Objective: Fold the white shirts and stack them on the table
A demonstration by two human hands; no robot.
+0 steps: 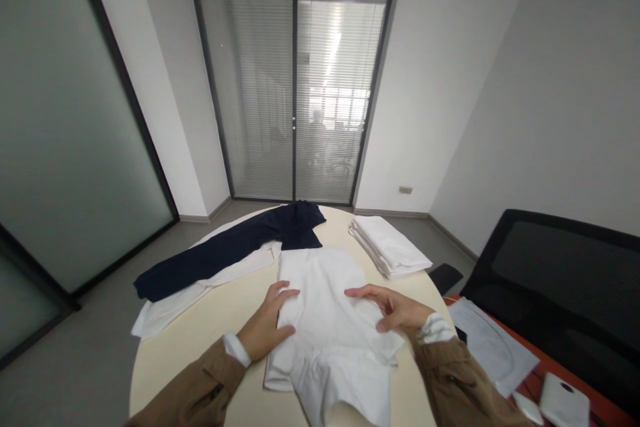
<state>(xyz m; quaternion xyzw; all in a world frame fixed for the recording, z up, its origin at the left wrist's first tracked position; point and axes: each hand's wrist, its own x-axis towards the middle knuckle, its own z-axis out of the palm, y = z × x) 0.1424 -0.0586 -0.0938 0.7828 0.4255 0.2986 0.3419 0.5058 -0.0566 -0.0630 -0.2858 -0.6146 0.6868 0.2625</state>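
Note:
A white shirt point(330, 320) lies partly folded on the round cream table point(215, 320), its loose lower part hanging towards me. My left hand point(265, 323) rests on the shirt's left edge, thumb and fingers spread apart over the cloth. On the opposite edge, my right hand point(400, 310) has a raised fold of the shirt between its thumb and fingers; the ends of some fingers are hidden. Beyond my left hand lies a dark navy garment point(225, 250), stretched out on top of another white garment point(175, 303).
A folded white stack of cloth point(390, 243) sits at the table's far right. A black mesh chair point(560, 300) stands on the right, near a red-orange surface holding a clear plastic sleeve point(490, 340) and a white device point(564, 400). Glass doors with blinds point(295, 93) are behind.

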